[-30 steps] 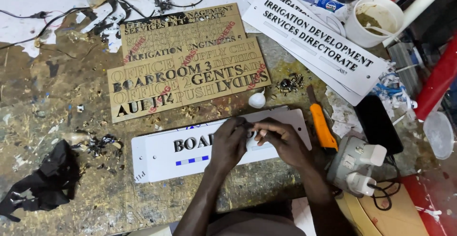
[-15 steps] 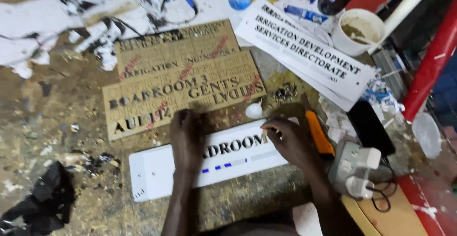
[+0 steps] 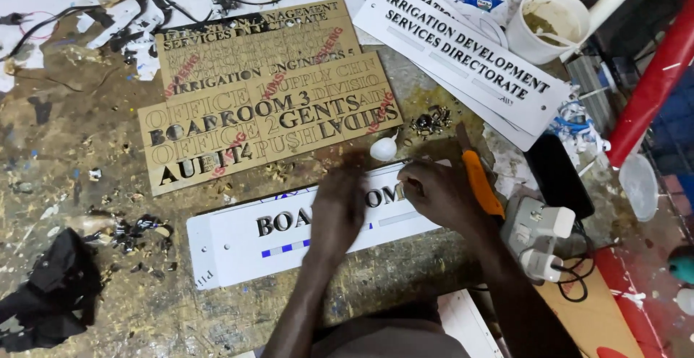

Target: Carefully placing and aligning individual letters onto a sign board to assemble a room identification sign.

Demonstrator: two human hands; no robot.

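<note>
Paint-spattered workbench [image 3: 87,127] carries a white sign plate [image 3: 238,246] near its front edge. Left hand [image 3: 336,210] lies flat over the plate's black letters; right hand [image 3: 434,192] pinches at the letters' end, what it holds unclear. Pressing evenly would seat them straight.

Both hands [image 3: 340,210] lay on the sign plate [image 3: 238,246], stencil sheets [image 3: 267,105] behind it, a knife [image 3: 481,184] at its right.

A single head-worn camera looks steeply down from above the person's chest onto the worktable [image 3: 87,156], close enough that the forearms fill the lower frame — the far edge (cluttered, top of view) lies away from the wearer.
</note>
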